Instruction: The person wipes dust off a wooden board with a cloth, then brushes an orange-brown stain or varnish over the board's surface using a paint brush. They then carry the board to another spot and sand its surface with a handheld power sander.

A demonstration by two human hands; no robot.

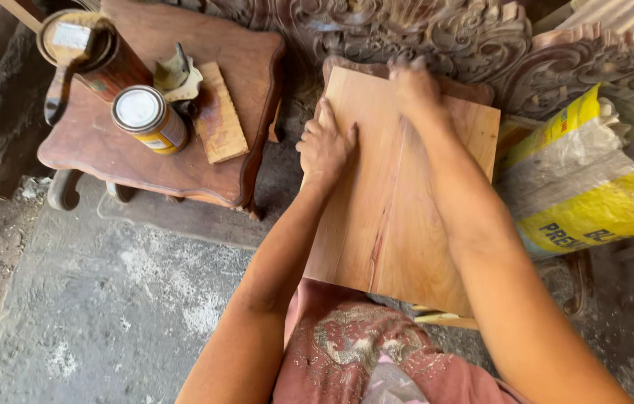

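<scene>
From the camera on my head, I looked down on a flat wooden board (399,202) that leaned away from my lap, its far edge up against a dark carved wooden panel (436,30). The board was pale reddish-tan, smooth and bare, made of two pieces joined along a straight seam running from the far edge toward me, with a darker red streak low in the grain near that seam. Its corners were square and its near edge sat just above my patterned pink shirt (362,352). My left hand (326,146) lay palm-down on the board's left edge, fingers close together and pressed flat to the wood, thumb wrapped over the side. My right hand (414,86) rested at the far top edge; it was blurred, so I could not tell how its fingers were set. To my left stood a small dark wooden table (107,153) carrying a tin can (148,120) with a pale lid, a taller brown can (96,52), and a short block of wood (219,112). To my right lay a yellow and white sack (593,187), near the board.
</scene>
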